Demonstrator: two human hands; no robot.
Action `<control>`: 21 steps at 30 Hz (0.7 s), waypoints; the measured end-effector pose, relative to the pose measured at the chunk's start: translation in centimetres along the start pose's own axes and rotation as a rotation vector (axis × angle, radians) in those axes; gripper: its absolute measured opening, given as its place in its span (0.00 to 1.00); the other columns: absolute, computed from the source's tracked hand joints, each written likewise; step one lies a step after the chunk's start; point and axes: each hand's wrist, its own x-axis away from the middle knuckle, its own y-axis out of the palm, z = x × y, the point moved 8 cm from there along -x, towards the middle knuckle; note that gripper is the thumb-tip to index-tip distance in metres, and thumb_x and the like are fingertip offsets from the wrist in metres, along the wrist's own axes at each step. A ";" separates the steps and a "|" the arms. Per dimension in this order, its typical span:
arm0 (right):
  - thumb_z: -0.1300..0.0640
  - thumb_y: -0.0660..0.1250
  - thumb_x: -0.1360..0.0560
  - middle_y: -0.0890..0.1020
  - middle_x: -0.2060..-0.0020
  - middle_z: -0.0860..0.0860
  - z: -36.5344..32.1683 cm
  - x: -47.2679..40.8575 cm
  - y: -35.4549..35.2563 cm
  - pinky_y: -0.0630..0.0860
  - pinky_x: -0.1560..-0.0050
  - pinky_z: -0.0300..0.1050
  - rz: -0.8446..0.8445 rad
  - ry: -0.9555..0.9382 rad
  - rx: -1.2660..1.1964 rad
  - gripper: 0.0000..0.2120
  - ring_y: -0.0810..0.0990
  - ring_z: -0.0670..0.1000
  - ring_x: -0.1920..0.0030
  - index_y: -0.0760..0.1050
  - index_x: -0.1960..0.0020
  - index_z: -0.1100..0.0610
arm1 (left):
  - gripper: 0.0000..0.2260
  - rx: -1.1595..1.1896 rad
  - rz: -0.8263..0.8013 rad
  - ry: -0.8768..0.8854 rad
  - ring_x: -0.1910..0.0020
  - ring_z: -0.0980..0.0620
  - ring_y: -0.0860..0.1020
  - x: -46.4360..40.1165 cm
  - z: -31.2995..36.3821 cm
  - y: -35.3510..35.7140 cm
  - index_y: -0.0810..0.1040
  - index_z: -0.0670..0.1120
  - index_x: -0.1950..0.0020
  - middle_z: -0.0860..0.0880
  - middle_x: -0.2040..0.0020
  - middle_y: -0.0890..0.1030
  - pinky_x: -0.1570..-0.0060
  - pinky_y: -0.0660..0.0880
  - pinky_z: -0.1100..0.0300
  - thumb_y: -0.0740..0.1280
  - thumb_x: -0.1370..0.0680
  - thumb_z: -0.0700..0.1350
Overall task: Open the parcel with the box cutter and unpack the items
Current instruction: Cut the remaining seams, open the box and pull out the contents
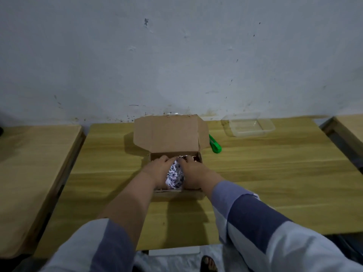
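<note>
Brown cardboard makes the parcel point(172, 134), which stands in the middle of the wooden table point(275, 183) with its lid folded up and back toward the wall point(176, 55). Both hands are inside the open box. The left hand point(157, 169) and the right hand point(193, 173) lie on the two sides of a bundle of shredded paper point(175, 176), white with dark marks, and the fingers curl around it, so both hands grip this bundle. The bundle sits in the box, between the palms. The green box cutter point(215, 144) lies on the table just beside the right side of the lid, partly hidden behind it. A clear plastic container point(248, 124) stands farther right, near the wall.
</note>
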 end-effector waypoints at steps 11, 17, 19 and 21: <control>0.55 0.70 0.30 0.71 0.38 0.60 0.3 -0.9 0.0 0.72 0.40 0.51 0.087 -0.052 0.060 0.32 0.74 0.60 0.40 0.61 0.30 0.58 | 0.35 0.071 0.027 -0.114 0.37 0.40 0.72 -1.8 -0.1 1.2 0.63 0.47 0.28 0.44 0.34 0.70 0.38 0.70 0.51 0.76 0.31 0.43; 0.52 0.69 0.29 0.74 0.41 0.58 -0.9 -0.1 -2.0 0.72 0.42 0.49 0.148 -0.076 0.030 0.26 0.74 0.59 0.40 0.66 0.34 0.57 | 0.23 0.184 0.146 -0.090 0.42 0.41 0.76 -0.3 0.0 -1.3 0.73 0.46 0.38 0.42 0.40 0.76 0.44 0.72 0.54 0.73 0.31 0.42; 0.52 0.70 0.30 0.74 0.41 0.59 -1.3 0.5 -3.5 0.73 0.44 0.49 0.172 -0.062 0.024 0.28 0.75 0.60 0.42 0.66 0.34 0.57 | 0.25 0.213 0.200 -0.067 0.41 0.43 0.76 0.5 0.0 -3.1 0.74 0.47 0.35 0.44 0.38 0.77 0.45 0.73 0.55 0.74 0.31 0.40; 0.52 0.71 0.31 0.73 0.41 0.59 -1.7 1.3 -5.2 0.74 0.45 0.49 0.198 -0.055 0.013 0.30 0.76 0.60 0.43 0.65 0.33 0.56 | 0.27 0.224 0.243 -0.046 0.42 0.43 0.77 1.3 0.2 -4.9 0.73 0.48 0.33 0.44 0.38 0.78 0.48 0.74 0.55 0.74 0.31 0.37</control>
